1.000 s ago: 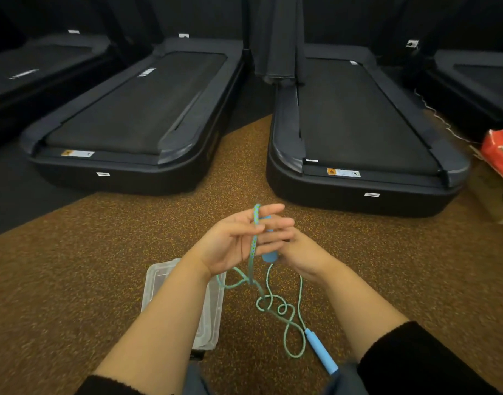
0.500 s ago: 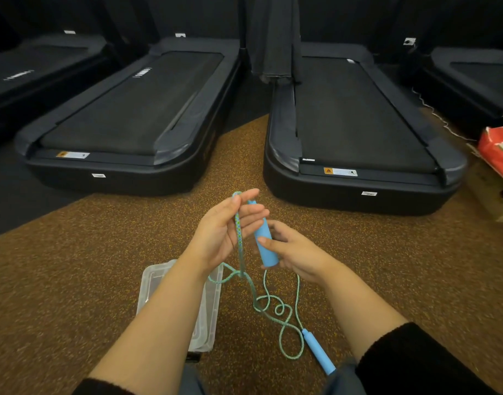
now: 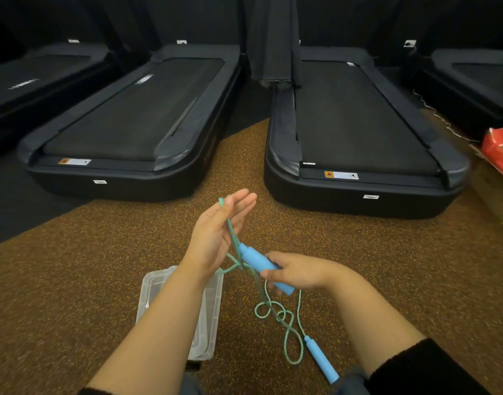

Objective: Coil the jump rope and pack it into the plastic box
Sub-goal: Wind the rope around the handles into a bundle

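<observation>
One rope (image 3: 276, 312) is in work, with two blue handles. The upper handle (image 3: 263, 265) is gripped by the right hand (image 3: 297, 273), fingers closed around its lower half. From that handle the cord runs up toward 11 o'clock and passes over the thumb side of the left hand (image 3: 219, 232), which is held flat and wide open, palm facing right, fingers extended toward 1 o'clock. The cord then drops past the wrist into loose loops on the floor (image 3: 73, 280). The second handle (image 3: 321, 359) lies on the floor at 5 o'clock from the hands, near the knee.

Progress, judged from the layout: early. At most one turn sits on the left hand; most of the cord lies slack and overlapping below. Remaining steps: wind the slack into a coil, gather both handles, place the bundle in the box (image 3: 213, 309).

The box is clear plastic and lies on the floor at 7 o'clock from the hands, partly hidden under the left forearm. Whether a lid is on it cannot be determined.

Clearance: open floor lies to 3 o'clock and 9 o'clock. Two treadmills (image 3: 355, 132) stand at 12 o'clock, well apart from the hands. The floor loops cross each other, so a snag during winding is possible.
</observation>
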